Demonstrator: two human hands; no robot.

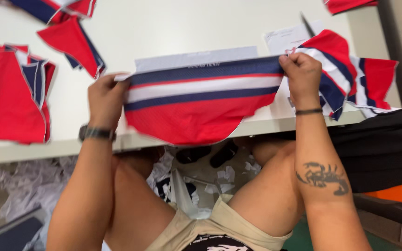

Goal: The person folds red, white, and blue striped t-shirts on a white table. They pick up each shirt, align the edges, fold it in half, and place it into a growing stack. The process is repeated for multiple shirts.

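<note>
A striped fabric piece [196,100], navy and white bands above a red curved part, is stretched flat over the front edge of a white table [173,28]. My left hand [105,97] grips its left end, a watch on that wrist. My right hand [303,76] pinches its upper right corner, a thin band on that wrist. A strip of white backing paper [196,58] shows just behind the fabric's top edge.
More red, white and navy cut pieces lie on the table: a stack at the left [12,95], some at the top left [70,42], a pile at the right [354,76]. White paper scraps [29,186] litter the floor under the table. Black cloth [378,148] lies at the right.
</note>
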